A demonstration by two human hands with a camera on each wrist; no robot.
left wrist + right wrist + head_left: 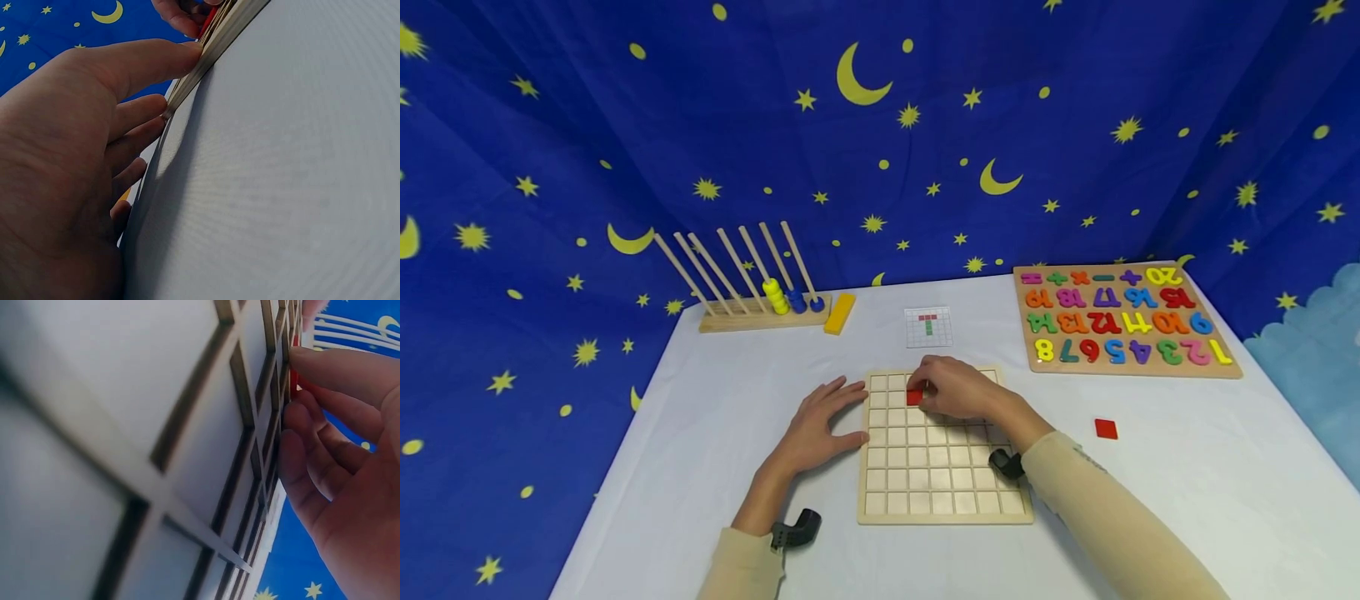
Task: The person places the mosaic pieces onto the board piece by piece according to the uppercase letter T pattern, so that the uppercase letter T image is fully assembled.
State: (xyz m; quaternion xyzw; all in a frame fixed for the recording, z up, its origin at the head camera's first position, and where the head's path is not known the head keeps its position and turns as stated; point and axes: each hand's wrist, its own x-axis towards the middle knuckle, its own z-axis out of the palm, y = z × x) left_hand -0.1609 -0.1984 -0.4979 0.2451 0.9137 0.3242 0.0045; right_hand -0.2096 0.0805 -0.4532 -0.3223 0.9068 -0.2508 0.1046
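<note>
A wooden grid board with raised square cells lies on the table. My right hand reaches over its upper part and pinches a red square tile between thumb and fingertips, in a cell near the top left. In the right wrist view those fingertips sit right at the grid, with a strip of the red tile showing. My left hand lies beside the board, fingers extended and spread, with thumb and fingertips at its left edge, seen as a wooden side in the left wrist view.
Another red tile lies right of the board. Behind it is a card printed with a red and green T. A bead abacus and a yellow block stand back left. A number puzzle lies back right.
</note>
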